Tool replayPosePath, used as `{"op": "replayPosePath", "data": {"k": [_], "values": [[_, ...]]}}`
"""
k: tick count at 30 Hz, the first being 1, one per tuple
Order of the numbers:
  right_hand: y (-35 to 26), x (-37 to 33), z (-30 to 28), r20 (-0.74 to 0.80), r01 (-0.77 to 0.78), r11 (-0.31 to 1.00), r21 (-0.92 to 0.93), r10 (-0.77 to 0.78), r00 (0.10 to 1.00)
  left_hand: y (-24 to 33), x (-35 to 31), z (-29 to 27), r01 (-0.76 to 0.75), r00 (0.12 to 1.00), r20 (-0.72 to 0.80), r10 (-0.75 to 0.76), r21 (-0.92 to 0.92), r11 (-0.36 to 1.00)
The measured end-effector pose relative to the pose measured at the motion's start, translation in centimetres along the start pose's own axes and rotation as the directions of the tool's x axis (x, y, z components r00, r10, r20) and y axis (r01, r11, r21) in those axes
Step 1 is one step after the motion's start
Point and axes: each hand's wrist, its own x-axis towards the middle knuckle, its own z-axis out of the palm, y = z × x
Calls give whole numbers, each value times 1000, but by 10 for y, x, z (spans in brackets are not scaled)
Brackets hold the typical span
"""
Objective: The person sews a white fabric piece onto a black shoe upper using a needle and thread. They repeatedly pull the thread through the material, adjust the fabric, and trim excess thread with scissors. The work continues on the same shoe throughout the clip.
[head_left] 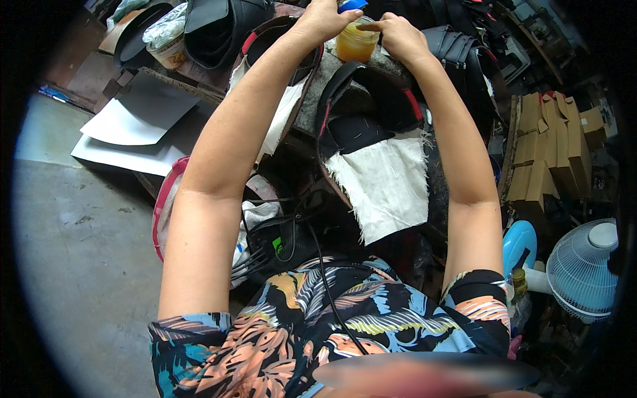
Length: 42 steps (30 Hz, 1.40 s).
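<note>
Both my arms reach out to a glass jar [357,44] of yellow-orange stuff at the far side. My left hand [325,21] is closed at the jar's left, its thumb against a blue lid-like piece [352,5]. My right hand [398,36] is on the other side, index finger stretched to the jar's mouth and the other fingers curled; what they hold, if anything, is hidden. Nearer to me lies a curved black shoe upper [361,109] with red edging and a frayed white cloth [385,182] hanging from it. A similar black piece [275,50] lies beneath my left forearm.
White sheets [142,116] and a foil-topped tub [167,43] are at left, beside a black bag-like item [215,33]. A pink-rimmed basket [161,205] stands below the bench. Cardboard boxes [551,142] and a blue-white fan [580,265] are at right. Black cables [322,265] hang before me.
</note>
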Motion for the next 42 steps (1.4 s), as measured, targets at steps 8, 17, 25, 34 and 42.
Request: {"op": "replayPosePath", "data": {"k": [8, 17, 25, 34, 42], "values": [[1, -14, -31, -261, 133, 984, 117, -99, 960, 10, -8, 5, -34, 999, -1, 34, 81, 996], [9, -91, -81, -380, 224, 925, 308, -97, 920, 56, -50, -4, -498, 803, -94, 588, 437, 749], [-9, -215, -33, 135, -305, 577, 758, 319, 938, 100, -132, 34, -484, 761, 513, 397, 42, 874], [-21, -235, -23, -79, -219, 608, 763, 425, 902, 79, -122, 78, -423, 823, 468, 323, 123, 898], [-50, -251, -10, -46, -232, 930, 284, 255, 966, 61, -115, 105, -391, 820, 480, 311, 76, 917]]}}
